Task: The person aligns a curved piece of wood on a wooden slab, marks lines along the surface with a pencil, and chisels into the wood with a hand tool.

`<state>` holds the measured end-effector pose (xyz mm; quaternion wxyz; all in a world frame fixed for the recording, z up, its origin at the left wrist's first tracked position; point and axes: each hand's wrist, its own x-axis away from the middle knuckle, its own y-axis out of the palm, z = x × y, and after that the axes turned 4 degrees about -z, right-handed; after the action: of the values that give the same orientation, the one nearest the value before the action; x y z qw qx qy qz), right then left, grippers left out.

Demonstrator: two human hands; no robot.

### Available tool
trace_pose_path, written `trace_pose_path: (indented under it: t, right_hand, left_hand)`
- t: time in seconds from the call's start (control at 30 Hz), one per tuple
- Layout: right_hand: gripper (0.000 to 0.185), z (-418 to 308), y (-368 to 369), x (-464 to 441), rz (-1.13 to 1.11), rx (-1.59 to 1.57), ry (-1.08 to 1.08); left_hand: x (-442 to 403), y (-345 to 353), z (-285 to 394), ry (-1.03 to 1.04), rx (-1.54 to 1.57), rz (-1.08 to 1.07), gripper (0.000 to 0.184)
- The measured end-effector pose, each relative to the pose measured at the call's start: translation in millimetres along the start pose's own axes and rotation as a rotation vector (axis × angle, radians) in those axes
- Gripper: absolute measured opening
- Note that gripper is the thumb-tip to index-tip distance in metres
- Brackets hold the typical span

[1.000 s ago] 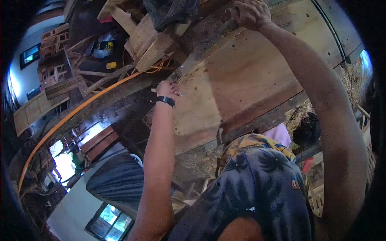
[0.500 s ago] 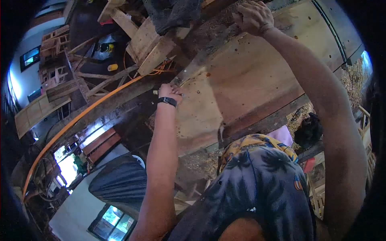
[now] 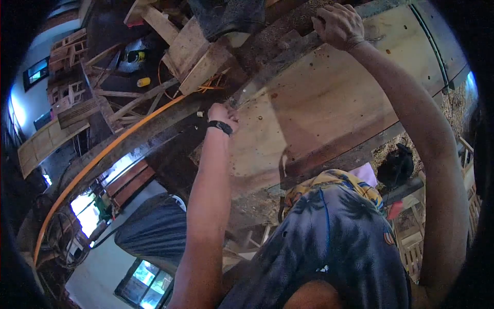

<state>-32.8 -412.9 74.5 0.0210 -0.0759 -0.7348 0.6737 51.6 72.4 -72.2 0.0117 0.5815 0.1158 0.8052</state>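
A large pale plywood sheet [image 3: 319,98] with brown stains and dark spots lies across the bench top. My left hand [image 3: 223,116], with a dark wristband, is at the sheet's left edge. Its fingers are curled in, and what they hold, if anything, is hidden. A small pale piece [image 3: 199,114] shows just left of this hand. My right hand [image 3: 339,27] is over the sheet's far edge, its thumb apart from bent fingers and nothing visible between them.
An orange hose [image 3: 110,148] curves along the left. Cut boards [image 3: 198,59] and a dark cloth [image 3: 226,18] lie at the far side. Wood shavings [image 3: 455,110] and a black object [image 3: 396,165] are at the right, and a covered dark shape [image 3: 154,224] stands at lower left.
Both hands appear slightly farther right in view. My right hand has also come a little lower, and its thumb stands more clearly apart from the fingers.
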Motion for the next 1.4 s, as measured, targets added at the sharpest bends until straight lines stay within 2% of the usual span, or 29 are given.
trace_pose_path:
  t: [0.07,0.13,0.2,0.27,0.37,0.47,0.57,0.67,0.73,0.8,0.9,1.0,1.17,1.33,1.37,1.4]
  right_hand:
    - [0.019,-1.5,4.4,1.3,0.093,0.028,-0.011]
    - [0.020,8.4,11.2,1.5,0.130,-0.027,-0.069]
    - [0.021,7.8,10.1,0.0,0.115,-0.043,-0.064]
    - [0.023,-1.1,0.7,-0.2,0.043,-0.018,-0.001]
    - [0.026,9.7,14.3,-0.9,0.234,0.069,-0.143]
    - [0.031,-11.5,-0.5,3.9,0.021,0.031,0.138]
    - [0.031,-0.8,15.4,3.5,0.155,0.000,0.072]
    - [0.029,5.6,30.4,0.4,0.275,-0.025,0.015]
    - [0.030,1.8,27.6,1.4,0.218,-0.007,0.031]
    - [0.030,-0.9,21.3,1.6,0.161,0.012,0.050]
    - [0.031,1.7,18.0,3.8,0.105,0.053,0.074]
    - [0.032,3.8,26.6,3.6,0.111,0.083,0.078]
    - [0.036,1.7,22.1,-0.1,0.067,0.021,0.086]
    - [0.034,9.8,42.4,3.8,0.267,0.119,0.032]
    - [0.034,10.5,43.1,3.7,0.332,0.140,0.024]
    - [0.034,12.4,43.2,2.9,0.306,0.108,0.023]
  left_hand:
    - [42.9,53.4,4.5,0.203,-0.828,0.267,0.013]
    - [57.2,68.7,8.5,0.276,-1.705,0.338,0.015]
    - [64.0,74.6,13.7,0.420,-2.423,0.089,0.017]
    - [92.2,98.2,18.6,0.511,-2.484,-0.089,0.020]
    - [133.1,150.2,35.1,0.244,-2.744,-0.337,0.022]
    - [122.6,134.2,33.4,0.295,-2.739,-0.294,0.024]
    - [97.1,91.3,5.0,0.639,-2.303,0.204,0.025]
    - [128.2,96.6,-10.4,0.600,-1.848,0.337,0.028]
    - [82.0,36.4,-5.1,0.509,-1.546,0.209,0.022]
    - [120.4,73.7,-10.6,0.162,-0.406,0.324,0.012]
    - [108.5,72.2,-6.2,0.058,-0.105,0.097,0.008]
    - [92.9,76.1,-15.6,0.144,0.054,0.191,0.008]
    - [65.7,65.6,-11.7,0.104,0.153,0.249,0.010]
    - [63.4,67.4,-6.6,0.058,0.256,0.266,0.011]
    - [66.3,72.4,-5.2,0.046,0.337,0.276,0.011]
    - [69.4,77.7,-4.3,0.032,0.418,0.283,0.012]
